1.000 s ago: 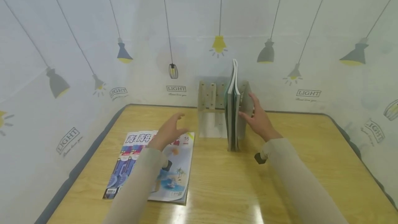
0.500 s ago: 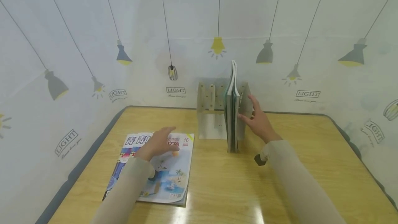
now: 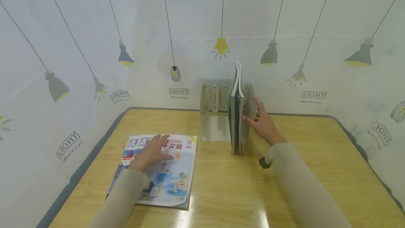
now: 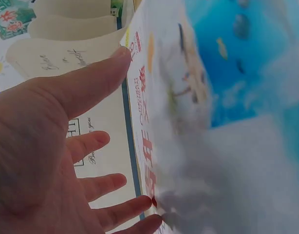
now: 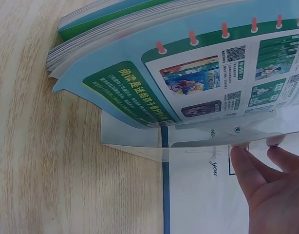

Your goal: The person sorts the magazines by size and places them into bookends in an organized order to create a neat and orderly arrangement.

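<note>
Left hand (image 3: 151, 154), fingers spread, apparently seeks a magazine (image 3: 181, 159) at seven o'clock; edge-pinching is called for next. Right hand (image 3: 265, 125), at four, unclenched, touches the file rack (image 3: 209, 127).

We are seeing a wood-grain worktop (image 3: 316, 178) spreading across the scene, with bright reflections (image 3: 263, 218) shining at its near side. A blue-grey strip (image 3: 75, 176) is running along its left, far and right edges. Beyond, we are facing a pale wall (image 3: 193, 10), where a printed yellow lamp (image 3: 222, 45) is hanging between darker lamps (image 3: 269, 53) above "LIGHT" labels (image 3: 178, 91).
</note>
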A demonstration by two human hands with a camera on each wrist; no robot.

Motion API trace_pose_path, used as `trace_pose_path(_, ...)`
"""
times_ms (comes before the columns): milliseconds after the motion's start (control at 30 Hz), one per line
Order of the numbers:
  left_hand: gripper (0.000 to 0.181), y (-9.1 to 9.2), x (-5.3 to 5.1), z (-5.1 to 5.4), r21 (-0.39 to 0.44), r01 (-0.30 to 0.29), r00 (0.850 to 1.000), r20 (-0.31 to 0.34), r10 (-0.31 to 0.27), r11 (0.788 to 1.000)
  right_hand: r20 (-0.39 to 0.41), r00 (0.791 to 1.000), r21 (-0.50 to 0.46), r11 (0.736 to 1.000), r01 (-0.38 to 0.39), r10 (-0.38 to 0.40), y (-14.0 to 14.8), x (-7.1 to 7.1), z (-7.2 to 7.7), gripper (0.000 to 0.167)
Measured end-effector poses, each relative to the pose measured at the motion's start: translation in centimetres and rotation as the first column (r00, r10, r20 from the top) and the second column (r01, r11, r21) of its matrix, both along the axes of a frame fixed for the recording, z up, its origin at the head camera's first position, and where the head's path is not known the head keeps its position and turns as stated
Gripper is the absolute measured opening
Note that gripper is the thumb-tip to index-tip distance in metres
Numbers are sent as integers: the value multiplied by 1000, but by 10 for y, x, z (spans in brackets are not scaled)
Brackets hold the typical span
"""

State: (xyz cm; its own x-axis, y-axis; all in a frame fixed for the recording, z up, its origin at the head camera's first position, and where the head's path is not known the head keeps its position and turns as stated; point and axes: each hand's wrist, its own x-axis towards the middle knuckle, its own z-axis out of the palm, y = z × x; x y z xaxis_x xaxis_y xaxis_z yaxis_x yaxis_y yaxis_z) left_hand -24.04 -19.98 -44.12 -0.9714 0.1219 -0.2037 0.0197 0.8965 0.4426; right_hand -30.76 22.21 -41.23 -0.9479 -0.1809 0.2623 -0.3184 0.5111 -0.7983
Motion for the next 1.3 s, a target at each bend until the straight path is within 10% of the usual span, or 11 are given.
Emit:
trace_pose_path(767,102,-10,11,1,-70,-207,970,115,214,976,-4,1000,11,1000,7,-7,2,-2,1,77)
trace_pose_path(1300,101,-26,1,-12,63,-157,979,144,147,986,8,1000,23,1000,0,0,2,4,2,72)
